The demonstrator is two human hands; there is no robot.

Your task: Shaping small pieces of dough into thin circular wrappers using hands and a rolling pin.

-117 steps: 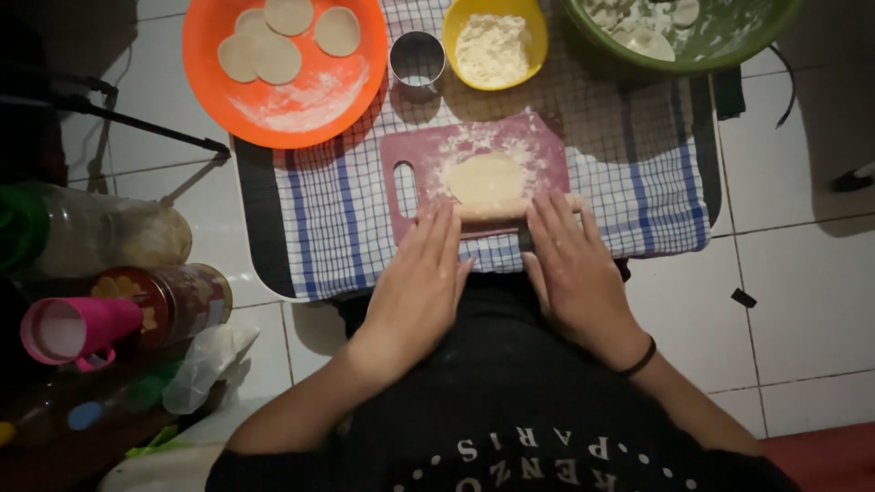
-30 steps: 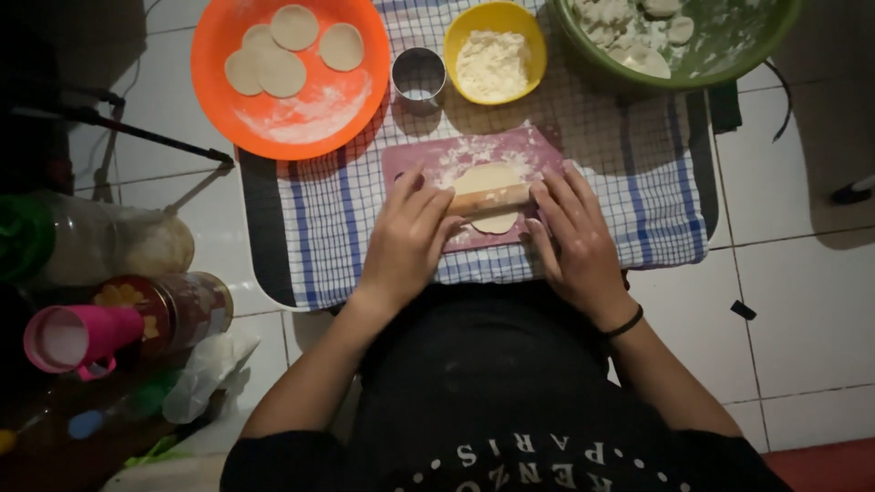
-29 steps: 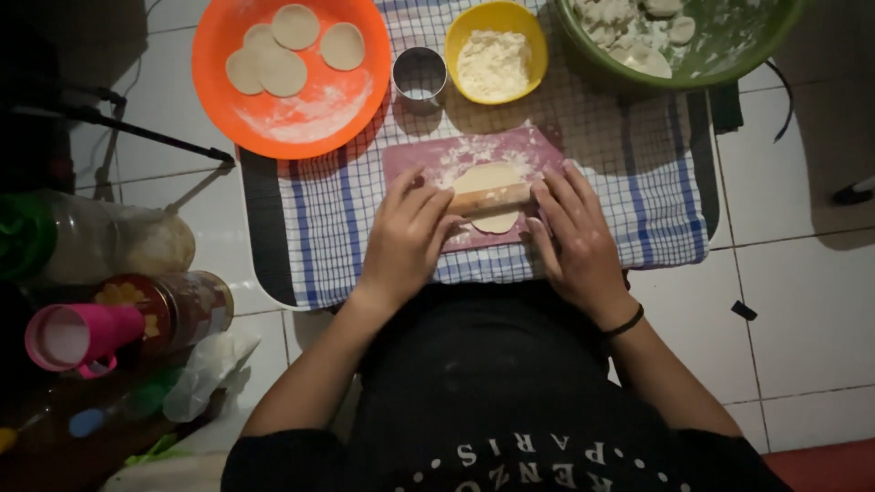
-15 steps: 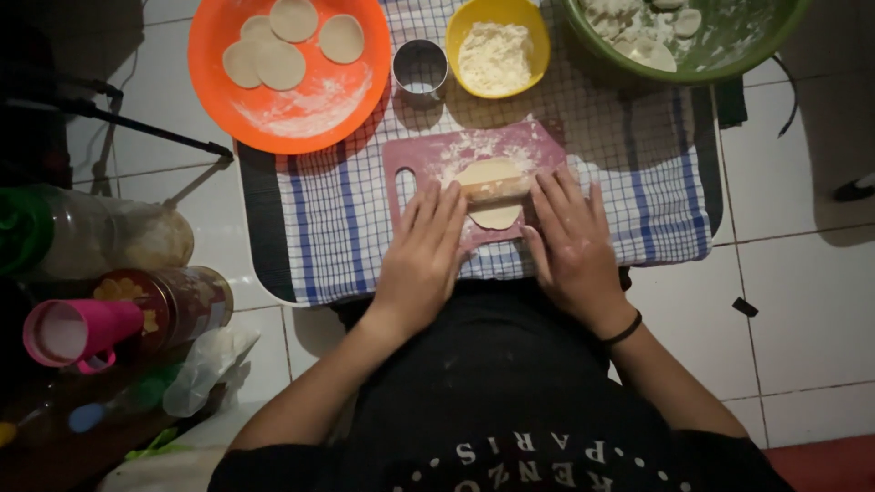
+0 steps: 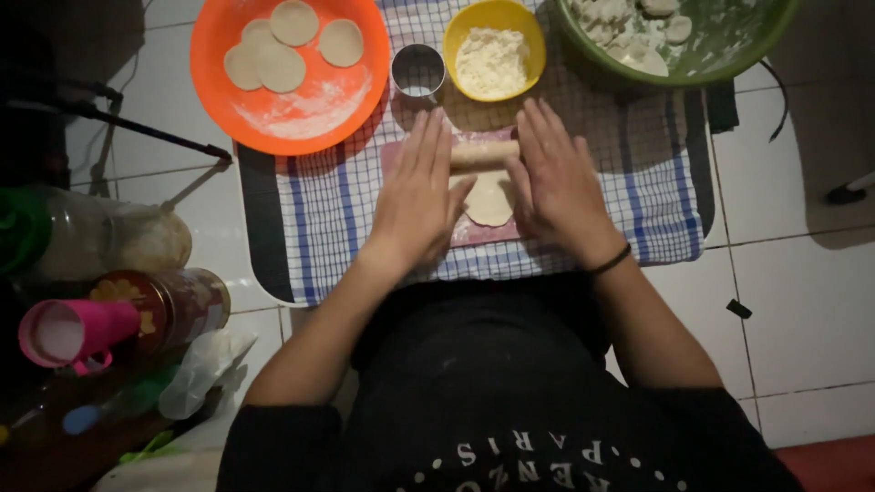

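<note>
Left hand (image 5: 415, 196) and right hand (image 5: 554, 178) lie flat, palms down, fingers extended forward.

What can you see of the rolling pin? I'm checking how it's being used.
The rolling pin is a pale, plain wooden-looking cylinder lying crosswise on the pink board, at the far edge of a flattened dough piece. The left hand and right hand lie flat over its ends, so only the middle shows.

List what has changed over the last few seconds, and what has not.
Both hands, left hand and right hand, have pushed the rolling pin away from the body, from the near edge of the pink board to its far end. The dough is flatter, now showing behind the pin. The orange plate, yellow bowl, metal cutter and checked cloth stayed put.
</note>
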